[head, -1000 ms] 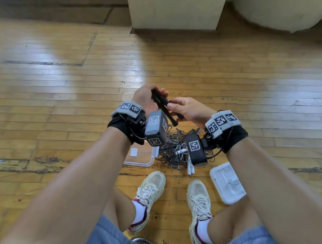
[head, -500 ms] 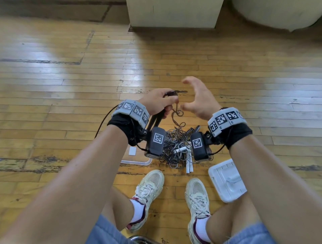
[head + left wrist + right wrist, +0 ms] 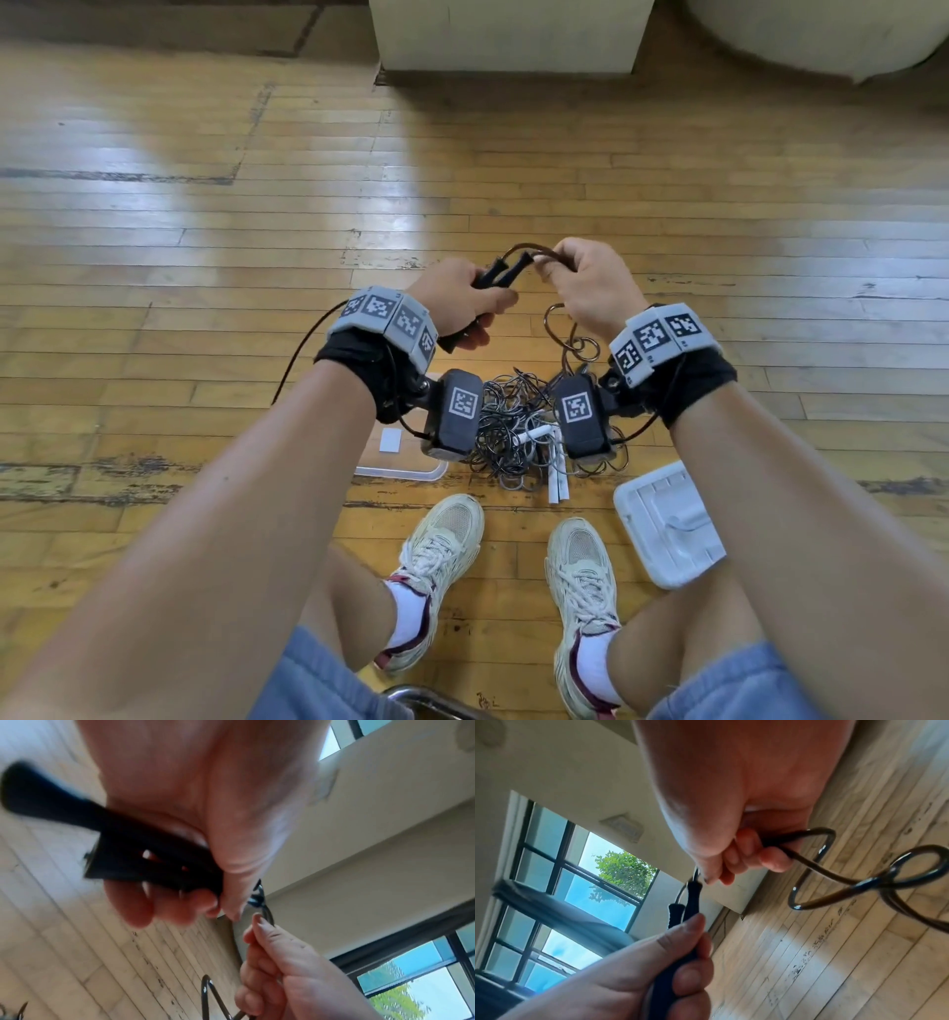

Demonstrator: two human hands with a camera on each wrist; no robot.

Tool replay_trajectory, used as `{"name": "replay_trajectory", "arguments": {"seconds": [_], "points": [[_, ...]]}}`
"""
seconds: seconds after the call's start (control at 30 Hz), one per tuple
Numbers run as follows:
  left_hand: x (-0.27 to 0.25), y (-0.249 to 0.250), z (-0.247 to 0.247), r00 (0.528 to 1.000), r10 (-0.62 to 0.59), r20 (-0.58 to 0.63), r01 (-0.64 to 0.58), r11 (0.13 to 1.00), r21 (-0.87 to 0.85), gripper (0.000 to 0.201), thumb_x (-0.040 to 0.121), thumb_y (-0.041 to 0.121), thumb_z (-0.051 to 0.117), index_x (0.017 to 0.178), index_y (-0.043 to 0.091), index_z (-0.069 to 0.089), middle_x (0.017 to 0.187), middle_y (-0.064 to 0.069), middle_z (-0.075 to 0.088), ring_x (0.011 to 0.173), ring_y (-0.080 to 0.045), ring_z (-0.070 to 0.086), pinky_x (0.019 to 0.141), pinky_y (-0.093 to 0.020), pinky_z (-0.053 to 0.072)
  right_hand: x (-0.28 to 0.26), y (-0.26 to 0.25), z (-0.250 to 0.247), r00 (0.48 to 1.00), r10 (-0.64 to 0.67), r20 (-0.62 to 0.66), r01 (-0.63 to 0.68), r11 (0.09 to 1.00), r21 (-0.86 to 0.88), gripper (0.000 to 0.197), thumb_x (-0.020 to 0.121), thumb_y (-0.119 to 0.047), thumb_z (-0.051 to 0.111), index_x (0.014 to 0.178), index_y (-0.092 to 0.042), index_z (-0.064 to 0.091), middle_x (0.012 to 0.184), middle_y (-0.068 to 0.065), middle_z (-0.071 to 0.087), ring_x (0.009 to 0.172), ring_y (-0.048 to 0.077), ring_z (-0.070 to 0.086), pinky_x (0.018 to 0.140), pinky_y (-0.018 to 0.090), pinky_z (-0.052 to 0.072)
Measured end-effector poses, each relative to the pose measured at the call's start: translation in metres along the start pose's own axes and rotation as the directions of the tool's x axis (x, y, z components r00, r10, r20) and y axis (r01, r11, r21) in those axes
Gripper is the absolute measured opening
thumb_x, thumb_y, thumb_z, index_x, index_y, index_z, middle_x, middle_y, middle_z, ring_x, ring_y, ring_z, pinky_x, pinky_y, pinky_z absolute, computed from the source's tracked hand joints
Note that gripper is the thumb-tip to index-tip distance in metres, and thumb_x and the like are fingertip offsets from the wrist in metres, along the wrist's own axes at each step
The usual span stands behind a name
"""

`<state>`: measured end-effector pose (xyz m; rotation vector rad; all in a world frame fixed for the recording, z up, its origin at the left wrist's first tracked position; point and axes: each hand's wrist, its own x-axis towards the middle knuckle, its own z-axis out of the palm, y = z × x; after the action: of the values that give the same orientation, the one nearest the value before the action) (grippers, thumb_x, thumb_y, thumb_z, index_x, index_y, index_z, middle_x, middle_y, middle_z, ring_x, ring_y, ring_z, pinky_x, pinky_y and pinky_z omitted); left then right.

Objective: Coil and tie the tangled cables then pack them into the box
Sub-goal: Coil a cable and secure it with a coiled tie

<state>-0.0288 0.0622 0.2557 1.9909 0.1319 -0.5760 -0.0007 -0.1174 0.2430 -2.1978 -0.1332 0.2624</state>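
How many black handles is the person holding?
2. Both black rope handles sit side by side in the left hand: one on the left, the other beside it, nearer the right hand, which pinches the dark cord.

Wooden floor (image 3: 205,257), white sneakers (image 3: 441,545)

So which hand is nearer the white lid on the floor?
Right. The right hand, pinching the cable, is up above and just left of the lid; the left hand, gripping the black handles, sits farther left.
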Motion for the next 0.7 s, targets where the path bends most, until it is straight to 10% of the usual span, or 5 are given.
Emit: {"name": "replay_trajectory", "arguments": {"seconds": [0.23, 0.43, 0.7], "points": [[-0.002, 0.0, 0.002, 0.998, -0.023, -0.051, 0.001, 0.915, -0.403, 0.02, 0.103, 0.025, 0.053, 0.088, 0.011, 0.051, 0.064, 0.002, 0.046, 0.044, -0.007, 0.038, 0.043, -0.02, 0.037, 0.001, 0.004, -0.009, 0.996, -0.007, 0.087, 0.005, 1.0, 0.018, 0.027, 0.104, -0.038, 0.048, 0.094, -0.02, 0.065, 0.06, -0.004, 0.046, 0.05, 0.013, 0.035, 0.048, 0.029, 0.03], [-0.002, 0.005, 0.001, 0.994, 0.016, -0.11, -0.076, 0.819, -0.569, 0.01, 0.102, 0.011, 0.051, 0.107, 0.003, 0.055, 0.077, -0.003, 0.055, 0.056, -0.01, 0.05, 0.051, -0.022, 0.045, -0.003, 0.001, -0.004, 0.989, 0.008, 0.149, -0.004, 1.0, -0.025, 0.034, 0.106, -0.039, 0.042, 0.103, -0.016, 0.068, 0.067, -0.005, 0.049, 0.053, 0.009, 0.04, 0.051, 0.023, 0.034], [-0.001, 0.005, -0.004, 0.986, -0.062, -0.153, -0.018, 0.881, -0.473, 0.018, 0.093, 0.023, 0.066, 0.087, 0.016, 0.052, 0.058, 0.003, 0.047, 0.046, -0.01, 0.043, 0.047, -0.023, 0.038, -0.007, -0.003, 0.003, 0.962, -0.026, 0.27, -0.005, 0.994, 0.114, 0.032, 0.106, -0.033, 0.043, 0.106, -0.013, 0.067, 0.066, -0.003, 0.047, 0.051, 0.01, 0.038, 0.048, 0.024, 0.033]]}}
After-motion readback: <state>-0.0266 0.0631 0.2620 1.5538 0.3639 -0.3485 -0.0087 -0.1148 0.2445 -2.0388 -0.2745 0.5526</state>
